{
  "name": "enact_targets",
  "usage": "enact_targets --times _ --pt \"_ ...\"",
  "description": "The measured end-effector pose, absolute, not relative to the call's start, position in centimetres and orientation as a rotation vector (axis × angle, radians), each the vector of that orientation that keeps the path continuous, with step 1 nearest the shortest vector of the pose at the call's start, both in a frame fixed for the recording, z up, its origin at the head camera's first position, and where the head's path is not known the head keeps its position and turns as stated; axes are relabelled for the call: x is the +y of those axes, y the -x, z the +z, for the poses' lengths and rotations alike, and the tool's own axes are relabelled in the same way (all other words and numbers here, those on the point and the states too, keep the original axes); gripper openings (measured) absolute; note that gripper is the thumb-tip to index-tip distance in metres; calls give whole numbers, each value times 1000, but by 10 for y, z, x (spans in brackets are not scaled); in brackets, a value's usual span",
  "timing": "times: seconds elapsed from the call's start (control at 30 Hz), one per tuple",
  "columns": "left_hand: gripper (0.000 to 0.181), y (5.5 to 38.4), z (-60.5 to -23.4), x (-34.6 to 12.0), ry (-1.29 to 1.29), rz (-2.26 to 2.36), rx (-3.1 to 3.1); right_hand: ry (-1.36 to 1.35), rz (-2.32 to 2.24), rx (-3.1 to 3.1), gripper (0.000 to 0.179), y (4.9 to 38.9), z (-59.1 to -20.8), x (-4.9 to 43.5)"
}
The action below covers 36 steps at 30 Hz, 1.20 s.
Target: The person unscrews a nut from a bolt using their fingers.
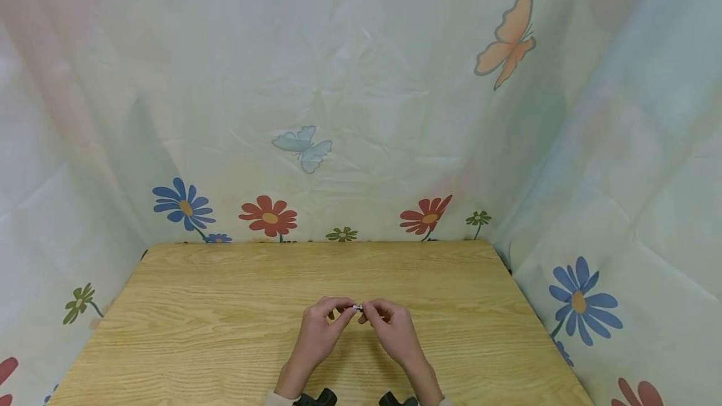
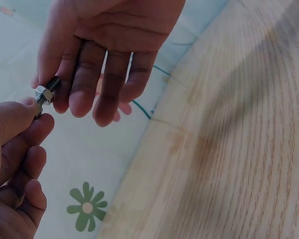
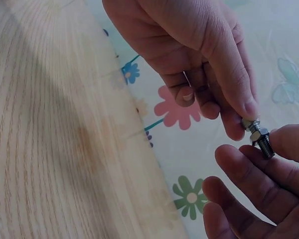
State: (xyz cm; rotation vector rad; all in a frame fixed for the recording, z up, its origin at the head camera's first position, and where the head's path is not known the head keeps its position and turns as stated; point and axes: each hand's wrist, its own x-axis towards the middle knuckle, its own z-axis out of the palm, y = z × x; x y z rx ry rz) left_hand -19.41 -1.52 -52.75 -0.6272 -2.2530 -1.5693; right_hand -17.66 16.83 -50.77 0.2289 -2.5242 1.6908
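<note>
A small metal bolt (image 2: 54, 82) with a hex nut (image 2: 44, 94) on its thread is held between the two hands, above the wooden table. My left hand (image 1: 318, 334) pinches one end of it between thumb and forefinger, and the fingertips hide that end. From the other side, the thumb and forefinger of my right hand (image 1: 396, 331) close around the nut, seen in the right wrist view (image 3: 259, 135). The dark threaded tip pokes out past the nut, between the right fingers. The other right fingers are loosely bent.
The light wooden table (image 1: 214, 306) spreads beneath both hands. A pale curtain (image 1: 366, 80) printed with flowers and butterflies hangs behind it and along both sides. Two black wrist mounts (image 1: 318, 398) show at the bottom edge of the head view.
</note>
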Motion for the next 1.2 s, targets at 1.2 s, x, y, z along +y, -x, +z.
enact_targets --times 1.2 --pt "12 194 -526 -17 636 -1541 -2256 -384 1763 -2363 16 177 -505 168"
